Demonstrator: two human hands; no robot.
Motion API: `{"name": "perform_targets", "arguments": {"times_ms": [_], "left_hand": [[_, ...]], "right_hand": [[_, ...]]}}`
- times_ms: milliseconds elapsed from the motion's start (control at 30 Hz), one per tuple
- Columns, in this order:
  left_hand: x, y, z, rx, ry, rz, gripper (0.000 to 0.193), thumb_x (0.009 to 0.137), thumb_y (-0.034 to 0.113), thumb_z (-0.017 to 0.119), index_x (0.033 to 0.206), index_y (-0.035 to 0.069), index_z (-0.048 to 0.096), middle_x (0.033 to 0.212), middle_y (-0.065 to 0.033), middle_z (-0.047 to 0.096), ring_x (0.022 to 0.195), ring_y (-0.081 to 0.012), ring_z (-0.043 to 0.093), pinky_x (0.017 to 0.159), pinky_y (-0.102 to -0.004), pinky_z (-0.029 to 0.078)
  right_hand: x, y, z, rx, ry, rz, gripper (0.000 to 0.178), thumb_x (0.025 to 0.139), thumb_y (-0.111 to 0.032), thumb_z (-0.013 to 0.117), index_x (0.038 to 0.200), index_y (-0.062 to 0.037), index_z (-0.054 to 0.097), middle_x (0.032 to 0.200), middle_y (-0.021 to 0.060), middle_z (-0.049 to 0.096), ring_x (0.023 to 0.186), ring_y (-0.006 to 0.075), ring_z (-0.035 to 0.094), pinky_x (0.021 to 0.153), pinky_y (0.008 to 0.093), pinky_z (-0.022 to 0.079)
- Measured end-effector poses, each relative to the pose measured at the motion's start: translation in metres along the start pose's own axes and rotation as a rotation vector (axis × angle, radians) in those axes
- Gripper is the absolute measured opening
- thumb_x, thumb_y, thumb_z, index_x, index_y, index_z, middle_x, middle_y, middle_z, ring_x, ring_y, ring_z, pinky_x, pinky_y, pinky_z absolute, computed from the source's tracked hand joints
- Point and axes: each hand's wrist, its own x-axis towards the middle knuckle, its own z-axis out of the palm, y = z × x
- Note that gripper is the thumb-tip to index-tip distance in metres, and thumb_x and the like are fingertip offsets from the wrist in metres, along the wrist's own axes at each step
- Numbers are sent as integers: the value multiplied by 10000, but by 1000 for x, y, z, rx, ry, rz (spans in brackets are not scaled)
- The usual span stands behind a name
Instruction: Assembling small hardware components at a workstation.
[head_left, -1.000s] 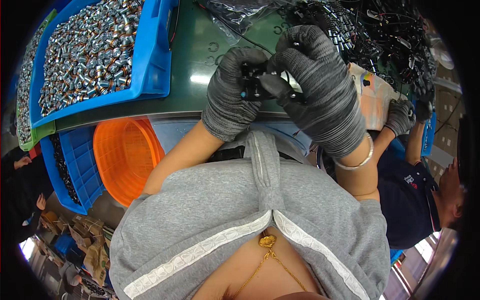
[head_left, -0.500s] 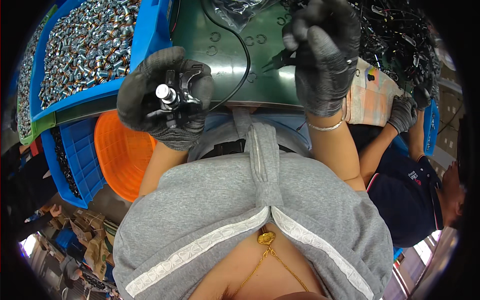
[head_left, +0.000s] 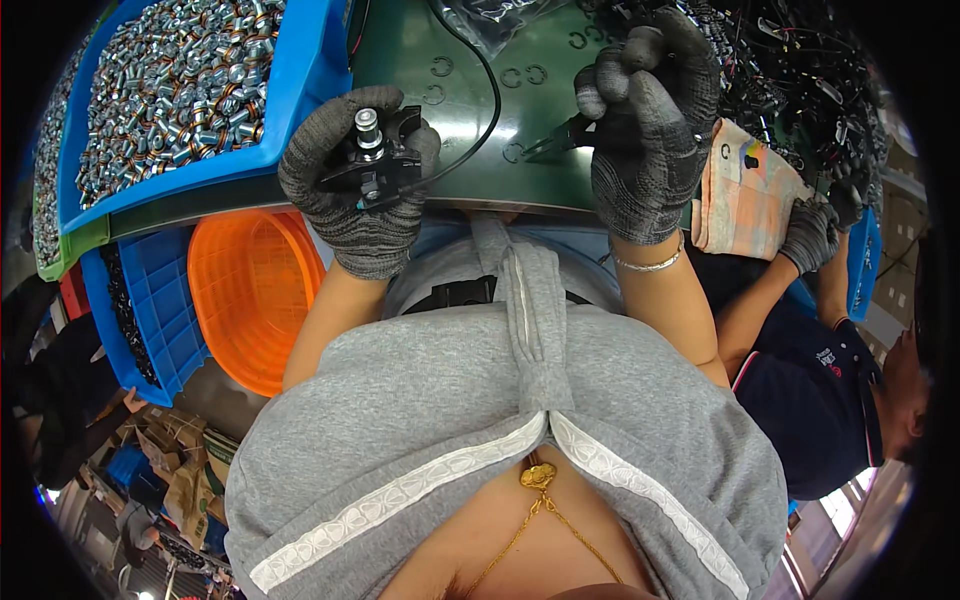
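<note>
My gloved left hand [head_left: 345, 180] is closed around a black metal bracket [head_left: 385, 165], above the bench's front edge. A shiny silver pin [head_left: 368, 130] stands out of the bracket, pointing away from me. My gloved right hand [head_left: 650, 140] grips dark, narrow-tipped pliers [head_left: 565, 137], with the handles mostly hidden in the fingers. The plier tips are at a C-shaped retaining ring [head_left: 512, 152] on the green bench top [head_left: 450, 180]; whether they touch it I cannot tell. Several more rings [head_left: 537, 74] lie farther back.
A blue bin [head_left: 225, 172] of silver pins stands left, with an orange basket [head_left: 250, 370] below. A black cable [head_left: 497, 100] crosses the bench near a clear plastic bag [head_left: 495, 25]. Black parts [head_left: 790, 80] pile up right, beside a cloth [head_left: 745, 205] and a co-worker's gloved hand [head_left: 808, 235].
My left hand has moved right and slightly up, turning the bracket so its pin now points away from me. The plier tips have come down to the nearest ring.
</note>
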Motion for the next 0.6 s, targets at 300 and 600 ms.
{"name": "perform_targets", "arguments": {"times_ms": [300,600], "left_hand": [[-2,-4,5,-57,57,-5,622,647,-70,834,1156,115,527,1028,-134,715,848,-175,691,771,-314,591],[-6,-4,13,-231,170,3,692,651,-43,860,1217,99,488,1052,-145,705,851,-166,688,750,-279,593]], "right_hand": [[-2,-2,3,-222,-7,-49,516,865,-77,662,1355,-40,505,1012,17,510,799,98,532,689,228,509],[18,0,-5,-242,-42,-70,580,806,-69,720,1351,-57,522,999,11,520,778,90,529,676,220,504]]}}
